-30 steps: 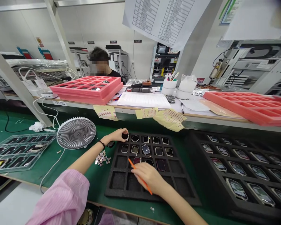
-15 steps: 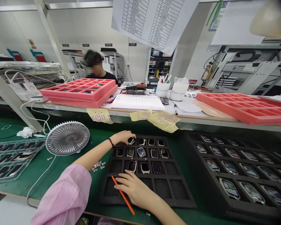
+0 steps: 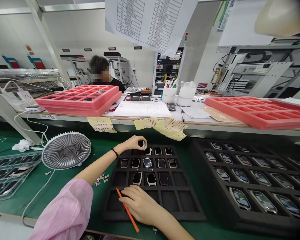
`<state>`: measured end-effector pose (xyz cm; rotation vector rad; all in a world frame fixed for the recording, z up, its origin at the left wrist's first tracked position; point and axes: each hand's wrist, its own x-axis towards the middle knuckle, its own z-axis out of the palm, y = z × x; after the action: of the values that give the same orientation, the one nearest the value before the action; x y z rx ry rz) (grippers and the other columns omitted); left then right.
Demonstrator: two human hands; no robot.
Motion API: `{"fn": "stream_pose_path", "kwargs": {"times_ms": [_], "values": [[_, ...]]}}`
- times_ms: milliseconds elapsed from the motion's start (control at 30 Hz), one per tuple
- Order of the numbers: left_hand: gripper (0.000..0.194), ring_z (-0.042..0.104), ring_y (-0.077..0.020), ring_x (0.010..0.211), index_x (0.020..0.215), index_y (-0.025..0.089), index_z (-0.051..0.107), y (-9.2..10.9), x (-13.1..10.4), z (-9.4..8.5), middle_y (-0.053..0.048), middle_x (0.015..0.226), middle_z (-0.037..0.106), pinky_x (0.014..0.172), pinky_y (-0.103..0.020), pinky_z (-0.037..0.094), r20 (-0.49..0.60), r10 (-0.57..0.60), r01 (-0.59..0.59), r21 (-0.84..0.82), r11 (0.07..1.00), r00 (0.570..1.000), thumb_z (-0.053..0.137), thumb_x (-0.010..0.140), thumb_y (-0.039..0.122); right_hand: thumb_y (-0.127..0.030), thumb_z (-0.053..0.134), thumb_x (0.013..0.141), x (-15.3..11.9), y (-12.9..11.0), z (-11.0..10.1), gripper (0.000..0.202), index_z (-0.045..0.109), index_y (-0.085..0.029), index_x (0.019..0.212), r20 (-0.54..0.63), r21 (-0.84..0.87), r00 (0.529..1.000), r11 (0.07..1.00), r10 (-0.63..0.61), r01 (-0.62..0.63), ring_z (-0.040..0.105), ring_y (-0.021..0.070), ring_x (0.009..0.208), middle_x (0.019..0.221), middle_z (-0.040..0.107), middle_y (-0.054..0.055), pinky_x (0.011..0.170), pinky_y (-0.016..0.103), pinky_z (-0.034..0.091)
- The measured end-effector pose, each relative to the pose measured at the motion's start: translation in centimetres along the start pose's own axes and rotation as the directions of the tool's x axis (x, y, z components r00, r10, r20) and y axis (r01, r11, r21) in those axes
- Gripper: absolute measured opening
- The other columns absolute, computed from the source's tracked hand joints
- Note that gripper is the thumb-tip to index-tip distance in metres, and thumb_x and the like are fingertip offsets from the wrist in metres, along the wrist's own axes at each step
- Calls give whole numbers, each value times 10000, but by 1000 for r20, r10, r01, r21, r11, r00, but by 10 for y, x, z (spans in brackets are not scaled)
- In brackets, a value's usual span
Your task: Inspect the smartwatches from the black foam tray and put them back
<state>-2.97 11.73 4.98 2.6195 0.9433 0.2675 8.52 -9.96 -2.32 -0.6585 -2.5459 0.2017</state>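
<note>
1. Watch (image 3: 142, 144) pinched in left hand (image 3: 133, 143), lifted just above far-left corner of black tray (image 3: 187, 208).
2. Left hand's fingers curled around watch, thumb and fingertips closed on it; black band on wrist.
3. Right hand (image 3: 140, 204) resting on near part of tray, fingers loosely bent, gripping orange stick (image 3: 127, 210); stick slanted, tip toward tray's left side.
4. More watches (image 3: 150, 170) lying in far three rows of tray; near rows bare.
5. Tray lying on green desk (image 3: 22, 196).
6. Small metal bits (image 3: 101, 178) scattered just left of tray.
7. Fan (image 3: 66, 155) further left of tray, tilted face up.
8. Second black tray (image 3: 255, 213) of watches right of tray.
9. Pink trays (image 3: 80, 100) on shelf beyond tray; another person behind.
</note>
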Motion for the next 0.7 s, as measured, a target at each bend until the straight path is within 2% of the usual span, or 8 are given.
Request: {"fn": "stream_pose_path", "kwargs": {"times_ms": [100,200,300,467,567,700], "values": [[382,647,-173,849,1076,194,641,10,16,13,-25,1012,700,739,-216,448,35,46,-44,-48,998,998,723,717,299,-132,457,908,0,1,0,280,542,-150,1174,-8,-2,1000,1000,4,-4,513,200,1132,1135,613,109,997,353,417],[372,652,-176,853,1045,203,660,9,26,25,-19,986,711,747,-218,445,70,60,-55,-65,996,996,743,686,256,-141,469,905,-1,2,1,261,550,-145,1153,-11,-4,1000,1000,1,-1,514,201,1125,1120,611,109,992,348,415],[425,645,-177,861,1099,201,634,3,27,32,-22,977,706,769,-225,446,81,59,-53,-66,996,995,737,692,271,-155,467,911,-2,2,1,238,560,-141,1129,-6,-19,1000,1000,-14,14,506,205,1134,1126,607,106,995,340,407],[503,576,-207,1033,1216,217,575,-1,21,44,-55,1097,653,865,-256,428,39,35,-34,-36,999,999,700,734,290,-159,456,920,-2,2,0,225,568,-144,1114,3,-21,1000,1000,-10,11,506,207,1130,1120,612,108,973,340,420],[496,575,-225,996,1207,212,584,2,19,45,-66,1069,651,808,-262,443,18,21,-21,4,1000,1000,695,731,298,-154,449,921,-2,2,0,223,579,-144,1102,-8,-16,1000,1000,-10,10,520,210,1111,1112,617,112,950,342,435],[471,587,-233,933,1154,210,616,11,28,32,-58,985,661,779,-270,440,5,38,-39,75,996,999,709,703,310,-164,457,921,-2,3,1,220,585,-145,1098,-30,-11,1000,1000,-7,6,521,204,1113,1118,621,110,955,340,437]]}}
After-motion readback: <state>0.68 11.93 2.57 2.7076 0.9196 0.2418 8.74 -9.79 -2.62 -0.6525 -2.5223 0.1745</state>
